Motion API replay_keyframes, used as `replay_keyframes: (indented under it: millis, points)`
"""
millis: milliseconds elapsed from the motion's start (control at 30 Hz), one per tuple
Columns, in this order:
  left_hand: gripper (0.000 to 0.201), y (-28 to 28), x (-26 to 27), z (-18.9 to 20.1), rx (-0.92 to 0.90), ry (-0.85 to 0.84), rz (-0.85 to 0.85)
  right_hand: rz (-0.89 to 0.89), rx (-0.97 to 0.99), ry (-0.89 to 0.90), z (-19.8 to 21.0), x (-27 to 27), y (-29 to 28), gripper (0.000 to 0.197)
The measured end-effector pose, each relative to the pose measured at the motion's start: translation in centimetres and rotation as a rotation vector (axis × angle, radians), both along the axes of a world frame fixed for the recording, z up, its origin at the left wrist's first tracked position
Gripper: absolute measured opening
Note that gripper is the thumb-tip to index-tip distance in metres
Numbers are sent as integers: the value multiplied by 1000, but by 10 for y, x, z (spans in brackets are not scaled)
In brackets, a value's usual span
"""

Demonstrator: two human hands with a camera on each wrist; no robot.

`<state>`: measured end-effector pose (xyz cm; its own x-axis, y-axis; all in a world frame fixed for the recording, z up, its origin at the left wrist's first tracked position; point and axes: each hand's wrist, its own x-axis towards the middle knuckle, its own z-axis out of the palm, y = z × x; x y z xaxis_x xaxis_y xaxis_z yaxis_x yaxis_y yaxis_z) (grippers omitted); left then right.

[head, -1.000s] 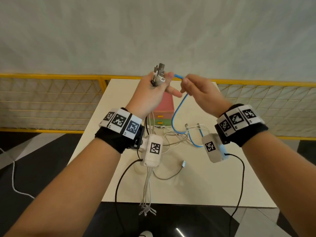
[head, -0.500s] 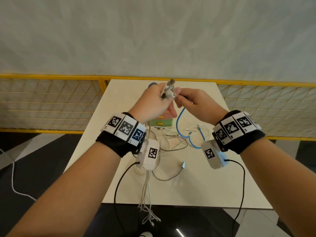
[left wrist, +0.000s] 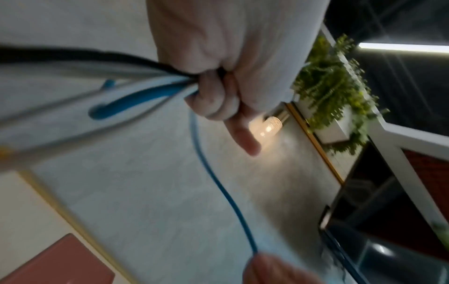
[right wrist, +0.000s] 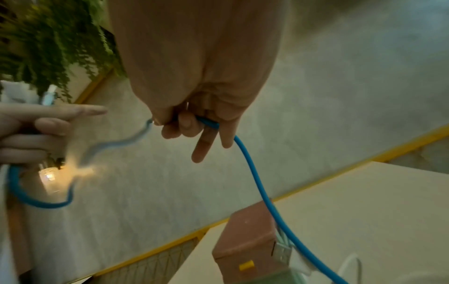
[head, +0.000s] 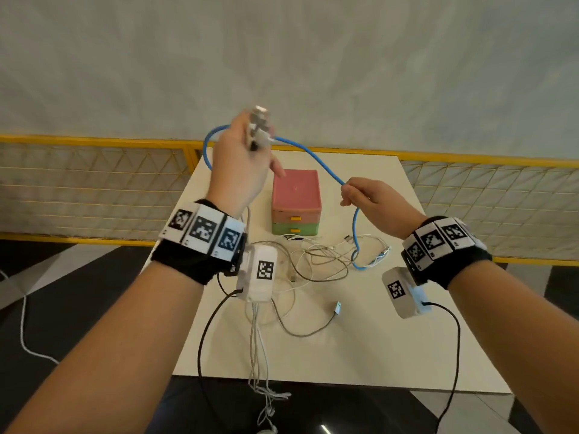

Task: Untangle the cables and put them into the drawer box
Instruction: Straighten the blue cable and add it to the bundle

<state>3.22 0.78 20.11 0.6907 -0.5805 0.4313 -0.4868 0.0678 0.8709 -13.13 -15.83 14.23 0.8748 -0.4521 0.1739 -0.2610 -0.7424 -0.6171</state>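
My left hand (head: 241,158) (left wrist: 218,92) is raised above the table and grips a bundle of cable ends (head: 258,123), white, grey, black and blue; their tails hang past my wrist. A blue cable (head: 316,158) (left wrist: 218,184) (right wrist: 257,176) loops out of that fist and runs right and down to my right hand (head: 368,198) (right wrist: 194,123), which pinches it. Below that pinch the cable drops into the tangle of white and grey cables (head: 319,261) on the white table (head: 376,355). The pink and green drawer box (head: 296,202) (right wrist: 248,240) stands closed behind the tangle.
A grey cable with a light blue plug (head: 337,308) lies loose at the middle of the table. Cable tails (head: 266,396) dangle over the near table edge. A yellow mesh railing (head: 94,183) runs behind the table, with a grey wall beyond.
My hands were close together in front of the box; now the left has risen up and left, the right has dropped right, drawing the blue cable out between them.
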Motion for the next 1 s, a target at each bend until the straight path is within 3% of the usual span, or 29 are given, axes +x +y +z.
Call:
replay_keyframes:
  millis: [100, 167, 233, 333, 367, 467, 700, 867, 1000]
  points:
    - [40, -7, -22, -11, 171, -71, -242, 68, -86, -66, 17, 9, 9, 30]
    - [30, -13, -30, -18, 340, -170, -326, 135, -149, -124, 31, 14, 14, 29]
    - [17, -14, -30, -21, 380, -152, -351, 176, -205, -127, 40, 15, 14, 26]
    - [15, -15, -26, -16, 241, -142, -210, 195, -154, -89, 40, 11, 5, 21]
    - [9, -15, -26, -12, 171, -105, -180, 184, -116, -90, 36, 10, 2, 22]
    - [17, -13, -22, 3, -61, 24, -84, 123, -24, -74, 22, 5, -6, 28]
    - [19, -9, -17, 6, -259, 93, 49, 49, -26, -10, 12, 5, -20, 26]
    - [18, -6, -10, 7, -272, 113, 64, -2, -93, 18, 15, 1, -29, 23]
    - [16, -3, -1, 3, -125, 129, 99, -34, -62, -143, 40, -9, -20, 22]
